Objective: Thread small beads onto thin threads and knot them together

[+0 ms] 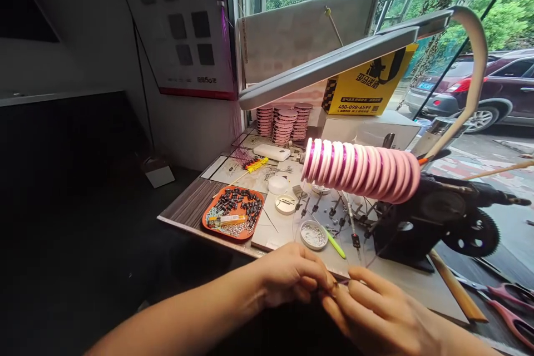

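Note:
My left hand [294, 275] and my right hand [375, 308] meet at the table's near edge, fingers pinched close together. Between the fingertips is something small and dark, too small to make out. Just beyond them lie a bright green pen-like tool [335, 243] and a round white dish [314, 235] of small shiny pieces. Several black small parts on thin wires, one of them a black piece [355, 241], are spread over the board. Above this stands a row of pink spools [361, 171] wound with purple line, mounted on a black geared machine [434, 217].
An orange tray [233, 233] of black and silver small parts sits at the left. Pink spools [287, 122] are stacked at the back, near a yellow box [369, 80]. A lamp [334, 64] arches overhead. Scissors [500, 300] and a wooden stick [459, 286] lie at the right.

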Demonstrator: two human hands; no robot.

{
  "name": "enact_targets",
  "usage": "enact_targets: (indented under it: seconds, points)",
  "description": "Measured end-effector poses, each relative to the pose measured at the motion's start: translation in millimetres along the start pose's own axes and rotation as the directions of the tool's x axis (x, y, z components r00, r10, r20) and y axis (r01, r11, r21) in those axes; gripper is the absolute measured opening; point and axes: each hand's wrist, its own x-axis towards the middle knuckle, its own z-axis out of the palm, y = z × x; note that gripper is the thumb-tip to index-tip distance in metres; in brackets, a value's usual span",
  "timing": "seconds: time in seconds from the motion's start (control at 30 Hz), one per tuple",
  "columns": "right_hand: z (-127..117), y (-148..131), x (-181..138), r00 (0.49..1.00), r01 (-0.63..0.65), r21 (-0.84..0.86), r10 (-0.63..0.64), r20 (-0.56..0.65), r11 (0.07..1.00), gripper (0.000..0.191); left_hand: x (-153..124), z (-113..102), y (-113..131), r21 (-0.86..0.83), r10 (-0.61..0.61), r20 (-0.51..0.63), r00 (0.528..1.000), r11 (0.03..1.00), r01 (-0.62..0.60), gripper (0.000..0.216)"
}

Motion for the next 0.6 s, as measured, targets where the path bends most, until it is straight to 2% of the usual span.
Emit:
enact_targets:
  seconds: [0.13,0.23,0.3,0.37,0.4,0.47,0.53,0.6]
  points:
    - [7,-2,-1,1.0,-0.015,0.015,0.015,-0.025,1.0,0.038,-1,1,-2,-0.011,-0.013,0.012,1.0,1.0,0.013,0.005]
    - [3,-1,2,0.996,-0.025,0.072,0.031,-0.08,0.997,0.038,-3,2,-3,0.03,0.055,-0.013,0.998,0.998,-0.054,0.005]
    - [-2,0,3,0.99,-0.093,0.203,0.112,-0.085,0.975,0.036,-6,3,-2,0.087,0.153,-0.035,0.988,0.985,-0.149,0.002]
    - [-8,1,3,0.965,-0.224,0.382,0.26,-0.043,0.897,0.03,-9,4,0,0.144,0.27,-0.056,0.961,0.955,-0.259,0.002]
    - [-10,2,3,0.937,-0.305,0.463,0.35,-0.012,0.832,0.026,-10,5,0,0.167,0.33,-0.065,0.942,0.934,-0.316,0.003]
    - [-13,4,6,0.835,-0.467,0.583,0.548,0.045,0.664,0.022,-11,6,-3,0.233,0.465,-0.1,0.88,0.87,-0.433,0.008]
    - [-14,6,12,0.689,-0.6,0.653,0.713,0.13,0.461,0.022,-11,7,-9,0.328,0.593,-0.16,0.789,0.786,-0.524,0.012]
    - [-12,9,20,0.588,-0.657,0.69,0.778,0.219,0.302,0.023,-10,9,-16,0.429,0.691,-0.226,0.687,0.704,-0.566,0.013]
